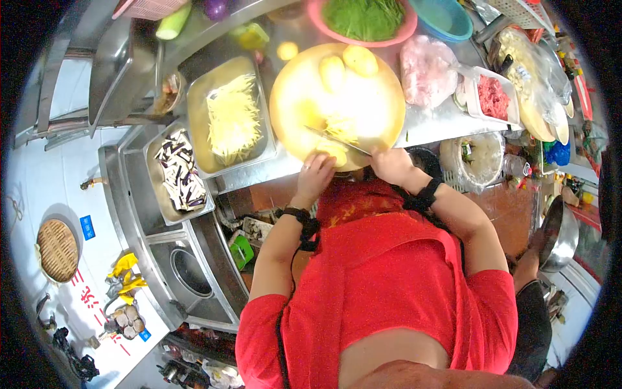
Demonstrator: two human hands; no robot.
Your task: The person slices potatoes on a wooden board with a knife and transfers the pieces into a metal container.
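Observation:
On the round cutting board (291, 97), my right hand (392, 166) is closed around the handle of a knife (340, 141), whose blade points to the left. My left hand (317, 174) presses its fingertips on a piece of peeled potato (332, 152) at the board's near edge, just below the blade. A small pile of pale yellow shreds (342, 126) lies just beyond the knife. Two whole peeled potatoes (360, 60) rest at the far side of the board. Left of the board, a metal tray (264, 144) holds many pale shreds (234, 120).
Cut eggplant (176, 170) fills a tray by the sink (191, 269). Leafy greens (363, 18) lie in a pink basin beyond the board. A plastic bag (427, 70) and minced meat (492, 97) are on the right. Another person's arm (528, 269) holds a metal bowl (560, 235).

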